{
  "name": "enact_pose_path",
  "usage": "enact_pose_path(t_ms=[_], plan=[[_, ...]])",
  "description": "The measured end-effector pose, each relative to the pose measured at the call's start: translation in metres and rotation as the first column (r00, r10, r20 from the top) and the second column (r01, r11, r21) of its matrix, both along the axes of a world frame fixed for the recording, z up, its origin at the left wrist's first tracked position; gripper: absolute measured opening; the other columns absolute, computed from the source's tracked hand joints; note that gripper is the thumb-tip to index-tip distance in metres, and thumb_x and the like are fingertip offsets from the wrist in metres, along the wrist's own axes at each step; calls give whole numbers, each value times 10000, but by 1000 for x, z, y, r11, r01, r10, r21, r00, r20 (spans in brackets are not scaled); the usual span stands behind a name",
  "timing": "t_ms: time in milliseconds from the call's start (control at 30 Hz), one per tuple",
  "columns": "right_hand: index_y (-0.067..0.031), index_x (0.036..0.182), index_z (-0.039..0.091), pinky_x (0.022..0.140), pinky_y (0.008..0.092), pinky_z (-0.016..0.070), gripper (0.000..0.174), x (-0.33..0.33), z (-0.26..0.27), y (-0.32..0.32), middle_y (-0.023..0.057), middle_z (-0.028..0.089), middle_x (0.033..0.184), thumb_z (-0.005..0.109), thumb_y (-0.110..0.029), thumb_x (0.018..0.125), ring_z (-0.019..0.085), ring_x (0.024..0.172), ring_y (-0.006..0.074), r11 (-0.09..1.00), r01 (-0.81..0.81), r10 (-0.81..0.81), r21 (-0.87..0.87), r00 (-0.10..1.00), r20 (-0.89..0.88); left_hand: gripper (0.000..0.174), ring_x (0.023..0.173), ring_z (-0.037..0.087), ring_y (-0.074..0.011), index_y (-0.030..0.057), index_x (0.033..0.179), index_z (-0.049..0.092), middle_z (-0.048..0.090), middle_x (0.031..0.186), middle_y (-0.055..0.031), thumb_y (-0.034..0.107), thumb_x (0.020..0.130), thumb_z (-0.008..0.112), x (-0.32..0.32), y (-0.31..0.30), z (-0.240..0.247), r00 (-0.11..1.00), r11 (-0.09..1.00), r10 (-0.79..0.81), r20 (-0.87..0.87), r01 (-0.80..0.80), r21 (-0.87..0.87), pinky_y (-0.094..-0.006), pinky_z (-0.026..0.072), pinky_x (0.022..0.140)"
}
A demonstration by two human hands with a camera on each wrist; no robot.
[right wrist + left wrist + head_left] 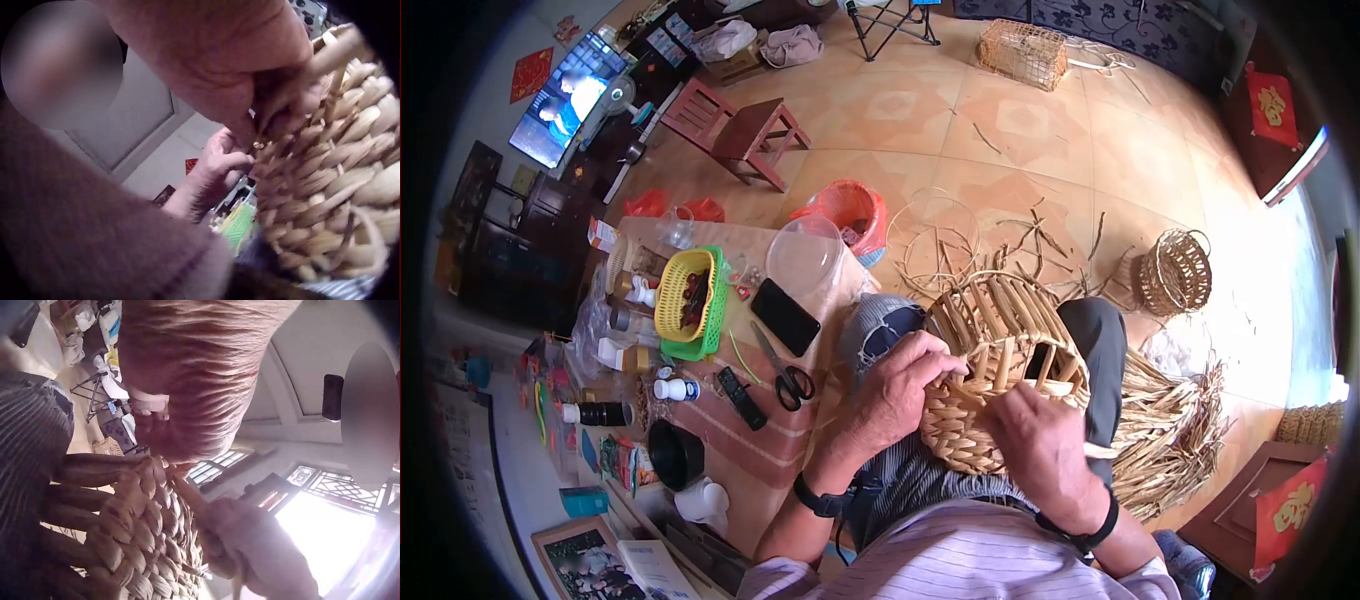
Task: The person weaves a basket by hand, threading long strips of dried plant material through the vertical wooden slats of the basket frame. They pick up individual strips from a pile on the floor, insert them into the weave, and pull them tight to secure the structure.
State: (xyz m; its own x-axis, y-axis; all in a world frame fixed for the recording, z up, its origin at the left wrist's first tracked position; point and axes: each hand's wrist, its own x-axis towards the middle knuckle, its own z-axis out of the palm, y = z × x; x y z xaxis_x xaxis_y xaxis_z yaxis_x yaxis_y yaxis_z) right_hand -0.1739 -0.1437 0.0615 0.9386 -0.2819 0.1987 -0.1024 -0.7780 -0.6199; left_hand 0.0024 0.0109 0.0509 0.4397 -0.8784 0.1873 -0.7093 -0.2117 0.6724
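A partly woven straw basket (958,438) sits on the person's lap, with braided weave low down and bare ribs (1000,310) standing out above. At its left edge the left hand (897,395) pinches the top of the weave, thumb and forefinger together. The right hand (1048,440) is over the near right side of the basket, fingers curled round a straw strand (190,497). In the left wrist view this strand runs from the weave to the right hand. The right wrist view has the right hand's fingers close against the braided wall (350,137).
To the left, a table (745,450) bears scissors (788,375), a phone (785,317), a remote (741,398) and a yellow basket (685,295). A straw bundle (1170,430) lies at right, near a finished-looking small basket (1175,272). A red-lined bin (850,215) stands ahead.
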Motion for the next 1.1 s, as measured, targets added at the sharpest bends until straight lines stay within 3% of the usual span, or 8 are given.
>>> enact_pose_path(t_ms=[67, 133, 567, 667, 800, 933, 1067, 1100], plan=[[-90, 851, 621, 582, 427, 538, 230, 10, 8, -20, 88, 611, 826, 835, -164, 893, 685, 689, 305, 988, 75, -76, -136, 997, -7, 362, 1078, 704, -288, 112, 1138, 752, 650, 1103, -58, -108, 896, 596, -2, 0, 1, 1000, 1000, 6, -9, -6, 3, -396, 586, 892], [-78, 839, 640, 611, 439, 549, 217, 16, -12, -31, 99, 636, 821, 831, -170, 885, 697, 715, 330, 979, 201, -201, -26, 979, 18, 360, 1069, 699, -286, 113, 1159, 766, 651, 1104, -63, -89, 898, 622, -2, 0, 0, 1000, 1000, 6, 26, -6, -8, -398, 586, 896], [-24, 805, 667, 660, 492, 560, 279, 46, -9, -35, 163, 691, 823, 789, -252, 907, 716, 739, 393, 983, 157, -162, -91, 986, -42, 519, 1178, 591, -273, 65, 1431, 713, 581, 1206, -111, 24, 922, 618, -23, 13, -2, 890, 989, -120, 440, 67, 134, -375, 549, 1029], [-20, 798, 674, 662, 508, 559, 278, 54, -5, -39, 185, 703, 822, 783, -253, 902, 718, 734, 411, 989, 124, -129, -81, 990, -60, 523, 1182, 572, -289, 2, 1452, 669, 567, 1206, -129, 62, 936, 607, -30, 12, 3, 824, 971, -164, 543, 37, 238, -356, 541, 1040], [-31, 792, 673, 655, 516, 553, 243, 63, 4, -34, 213, 691, 746, 794, -220, 888, 706, 712, 438, 999, 35, -36, -19, 998, -46, 530, 1223, 573, -315, -9, 1412, 655, 600, 1344, -154, 190, 921, 624, -54, 23, -33, 554, 934, -233, 799, -100, 342, -354, 532, 1016], [-47, 898, 656, 630, 500, 522, 187, 62, 16, -27, 168, 681, 765, 802, -163, 908, 694, 705, 402, 998, 12, -10, -54, 999, 36, 485, 1281, 562, -265, -5, 1342, 678, 606, 1408, -152, 220, 919, 606, -45, 4, -27, 621, 919, -244, 745, -97, 381, -419, 492, 1030], [-52, 915, 672, 685, 495, 520, 162, 47, 20, -23, 152, 660, 811, 805, -138, 884, 682, 750, 376, 993, -29, 31, -119, 999, 15, 334, 1163, 590, -263, 32, 1168, 703, 601, 1147, -109, 234, 929, 589, -23, -7, -7, 753, 938, -229, 617, 2, 346, -391, 487, 1005], [-54, 919, 674, 695, 493, 519, 162, 43, 15, -23, 147, 656, 827, 807, -135, 877, 681, 762, 369, 990, -37, 40, -138, 999, 25, 254, 1071, 603, -278, 31, 1121, 688, 554, 1041, -101, 201, 949, 608, -15, -8, -10, 798, 991, -125, 590, 67, 119, -392, 500, 976]])
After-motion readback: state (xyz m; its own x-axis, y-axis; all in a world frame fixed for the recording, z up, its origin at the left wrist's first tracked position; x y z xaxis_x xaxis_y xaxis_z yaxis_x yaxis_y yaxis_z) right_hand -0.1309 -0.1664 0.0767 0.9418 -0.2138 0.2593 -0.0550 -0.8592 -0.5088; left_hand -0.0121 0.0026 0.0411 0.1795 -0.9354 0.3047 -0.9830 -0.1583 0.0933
